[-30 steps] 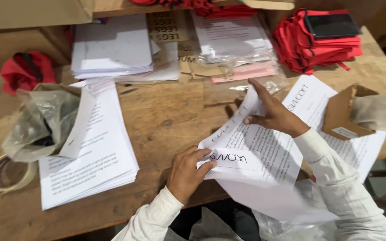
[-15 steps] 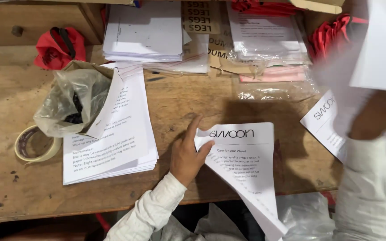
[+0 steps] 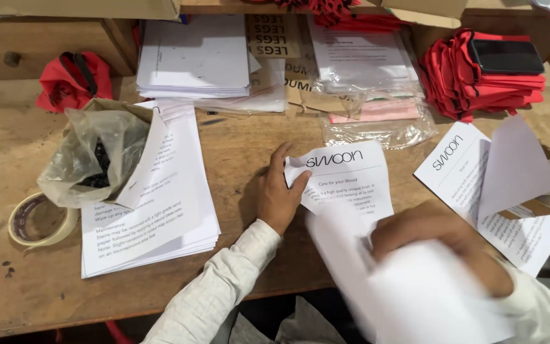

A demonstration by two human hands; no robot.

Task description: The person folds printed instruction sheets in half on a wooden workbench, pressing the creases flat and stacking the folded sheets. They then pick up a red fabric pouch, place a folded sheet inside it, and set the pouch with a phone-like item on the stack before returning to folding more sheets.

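Observation:
A white printed sheet lies flat on the wooden table in front of me. My left hand rests on its left edge, thumb on the paper, fingers spread on the wood. My right hand is blurred with motion and grips a second white sheet, which covers the lower part of the flat sheet. Both arms wear pale long sleeves.
A stack of printed sheets lies at the left, with a clear plastic bag of dark bits and a tape roll beside it. More paper stacks stand behind. Red cloth bags lie back right, loose sheets at the right.
My right hand came down from the upper right with a sheet and now sweeps it over the lower part of the flat sheet. My left hand stayed on the sheet's left edge.

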